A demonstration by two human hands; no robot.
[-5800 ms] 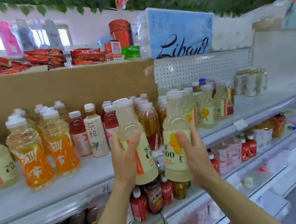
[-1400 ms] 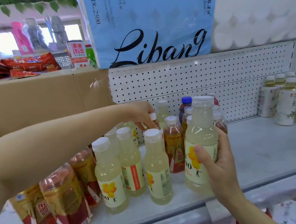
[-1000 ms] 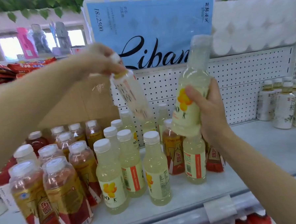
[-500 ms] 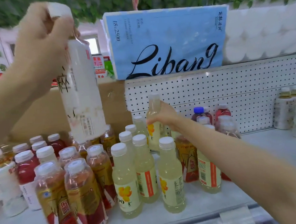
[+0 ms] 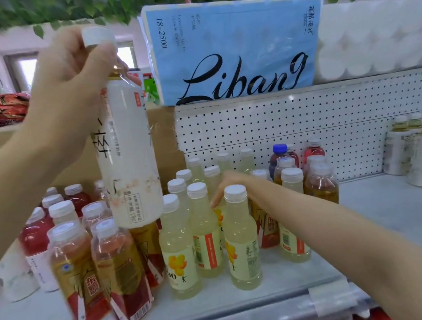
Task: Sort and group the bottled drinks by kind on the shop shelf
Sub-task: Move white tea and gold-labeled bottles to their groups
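The left hand grips a white tea bottle by its neck, raised above the shelf. The right hand reaches among pale yellow bottles; its grasp is hidden.

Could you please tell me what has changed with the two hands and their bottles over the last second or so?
The left hand lifted the white-labelled tea bottle out of the group and holds it high by the neck. The right hand carried its pale yellow flower-label bottle down among the matching bottles at the back. The front pale yellow bottles stayed put.
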